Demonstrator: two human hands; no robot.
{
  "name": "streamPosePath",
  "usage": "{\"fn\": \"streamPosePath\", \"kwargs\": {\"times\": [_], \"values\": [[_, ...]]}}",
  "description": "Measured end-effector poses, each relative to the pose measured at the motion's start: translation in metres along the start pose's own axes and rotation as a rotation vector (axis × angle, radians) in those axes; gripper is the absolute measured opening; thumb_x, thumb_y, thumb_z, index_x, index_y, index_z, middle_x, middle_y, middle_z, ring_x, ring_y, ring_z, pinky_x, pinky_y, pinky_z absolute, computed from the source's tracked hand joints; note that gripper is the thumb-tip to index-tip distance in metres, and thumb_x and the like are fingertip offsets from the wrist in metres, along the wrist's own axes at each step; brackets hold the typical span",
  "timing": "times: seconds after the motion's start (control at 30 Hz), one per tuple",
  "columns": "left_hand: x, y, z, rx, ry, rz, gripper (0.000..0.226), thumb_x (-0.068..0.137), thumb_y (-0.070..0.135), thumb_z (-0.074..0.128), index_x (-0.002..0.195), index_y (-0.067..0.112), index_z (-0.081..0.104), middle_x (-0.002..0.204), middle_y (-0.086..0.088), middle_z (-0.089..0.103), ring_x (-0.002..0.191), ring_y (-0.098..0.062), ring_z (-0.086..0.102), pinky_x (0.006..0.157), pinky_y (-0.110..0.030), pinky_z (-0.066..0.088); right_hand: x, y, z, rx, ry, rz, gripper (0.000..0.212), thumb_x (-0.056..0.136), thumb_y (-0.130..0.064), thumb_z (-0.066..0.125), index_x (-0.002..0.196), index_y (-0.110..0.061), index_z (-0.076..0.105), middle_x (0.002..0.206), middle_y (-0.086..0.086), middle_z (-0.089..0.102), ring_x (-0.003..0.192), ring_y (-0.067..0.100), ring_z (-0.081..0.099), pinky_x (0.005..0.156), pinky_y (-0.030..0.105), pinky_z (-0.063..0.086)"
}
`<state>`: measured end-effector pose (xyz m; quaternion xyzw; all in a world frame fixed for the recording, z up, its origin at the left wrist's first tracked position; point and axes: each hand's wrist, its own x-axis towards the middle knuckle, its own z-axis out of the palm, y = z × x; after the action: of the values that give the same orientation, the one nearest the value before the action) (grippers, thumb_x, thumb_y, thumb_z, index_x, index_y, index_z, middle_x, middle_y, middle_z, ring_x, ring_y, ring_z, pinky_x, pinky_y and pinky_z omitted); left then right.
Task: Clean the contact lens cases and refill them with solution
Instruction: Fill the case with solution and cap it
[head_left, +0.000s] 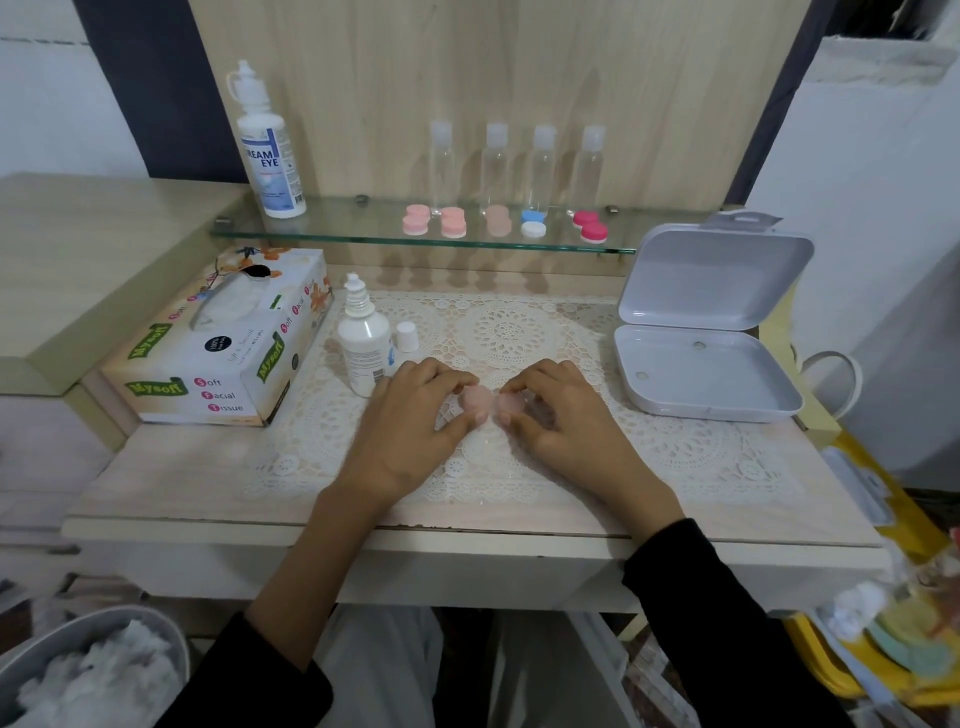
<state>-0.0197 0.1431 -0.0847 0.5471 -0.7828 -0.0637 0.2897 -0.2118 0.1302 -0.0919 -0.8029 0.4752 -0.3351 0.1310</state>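
Bridging left grip (410, 421), right grip (566, 418): case (479, 401)

The person wears a top with long black fabric sleeves, plain and matte, loose enough to fold in soft creases. The left black sleeve (249, 680), at seven o'clock in the view, ends in a rounded cuff high on the forearm, leaving a long stretch of arm uncovered down to the bare left hand (410, 415). The right black sleeve (727, 623), at five o'clock, reaches closer to the wrist, its cuff edge running straight across the arm behind the bare right hand (566, 415). At six o'clock, between the sleeves, pale grey-white cloth trousers (384, 670) show, with a dark gap between the legs.
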Motion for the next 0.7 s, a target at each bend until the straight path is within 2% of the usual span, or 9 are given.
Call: {"fn": "streamPosePath", "kwargs": {"times": [0.07,0.13,0.2,0.33,0.5,0.7], "values": [[-0.002,0.000,-0.001,0.041,-0.003,-0.006,0.064,0.080,0.063,0.036,0.124,0.022,0.059,0.114,0.007,0.058,0.108,-0.014,0.050,0.089,-0.027,0.032,0.000,0.000,0.000,-0.008,0.000,-0.008,0.036,0.084,-0.049,0.055,0.097,-0.017,0.065,0.093,-0.013,0.055,0.091,0.010,0.043,0.077,0.022,0.035],[-0.006,0.001,-0.001,0.062,-0.007,-0.019,0.060,0.085,0.058,0.043,0.128,0.019,0.056,0.122,0.004,0.056,0.113,-0.016,0.049,0.093,-0.029,0.032,-0.001,-0.001,-0.001,-0.012,0.003,-0.010,0.037,0.083,-0.052,0.054,0.093,-0.018,0.064,0.090,-0.013,0.054,0.089,0.010,0.043,0.076,0.024,0.038],[-0.010,0.000,-0.001,0.060,-0.017,-0.039,0.053,0.091,0.049,0.052,0.133,0.016,0.052,0.131,0.002,0.053,0.120,-0.017,0.047,0.100,-0.031,0.033,-0.001,-0.002,-0.002,-0.001,0.013,0.000,0.033,0.082,-0.050,0.061,0.091,-0.018,0.062,0.087,-0.013,0.053,0.087,0.011,0.043,0.074,0.025,0.038],[-0.015,0.001,-0.001,0.021,-0.052,-0.092,0.055,0.094,0.045,0.048,0.141,0.017,0.044,0.144,0.004,0.041,0.132,-0.013,0.036,0.107,-0.029,0.031,-0.001,-0.003,-0.001,0.012,0.021,-0.003,0.032,0.078,-0.046,0.070,0.090,-0.018,0.062,0.088,-0.010,0.055,0.087,0.012,0.044,0.075,0.024,0.037],[-0.017,0.002,-0.001,0.026,-0.056,-0.106,0.052,0.095,0.045,0.046,0.140,0.019,0.045,0.146,0.007,0.038,0.134,-0.010,0.032,0.108,-0.029,0.031,-0.003,-0.004,-0.001,-0.003,0.047,-0.008,0.029,0.077,-0.040,0.065,0.093,-0.016,0.063,0.088,-0.012,0.054,0.087,0.010,0.042,0.073,0.013,0.031],[-0.019,0.004,0.000,0.057,-0.057,-0.111,0.050,0.096,0.046,0.043,0.141,0.023,0.043,0.148,0.009,0.035,0.137,-0.007,0.028,0.109,-0.030,0.030,-0.001,-0.006,-0.005,0.084,0.060,0.094,0.026,0.076,-0.039,0.066,0.090,-0.017,0.065,0.089,-0.009,0.059,0.087,0.010,0.050,0.073,0.019,0.036]]}}
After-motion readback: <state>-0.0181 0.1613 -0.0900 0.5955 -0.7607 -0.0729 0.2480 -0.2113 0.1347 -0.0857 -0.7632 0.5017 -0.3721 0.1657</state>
